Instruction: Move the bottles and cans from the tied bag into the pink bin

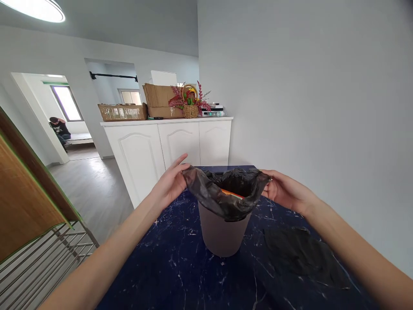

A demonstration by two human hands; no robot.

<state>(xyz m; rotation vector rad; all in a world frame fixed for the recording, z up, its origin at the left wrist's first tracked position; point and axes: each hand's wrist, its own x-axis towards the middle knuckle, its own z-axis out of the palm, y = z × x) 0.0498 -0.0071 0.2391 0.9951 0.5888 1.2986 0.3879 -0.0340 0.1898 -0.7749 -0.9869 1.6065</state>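
L hand (173,184) & R hand (284,191) are, in head view, pinching opp. sides of the rim of a blk plastic bag (209,193), which is lining a grey bin (223,234) standing on the blue table (177,258), btwn its far & near edges. An orange item (231,194) is showing inside, & a flat blk sheet (301,254) is lying nr the table's R edge.

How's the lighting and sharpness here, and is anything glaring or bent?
Head view: the ceiling light and far window glare nearly white; head view: the black bag's inside is deeply dark, and the flat black sheet barely stands out from the dark blue table; head view: the white cabinet's sides lean, likely wide-angle distortion.
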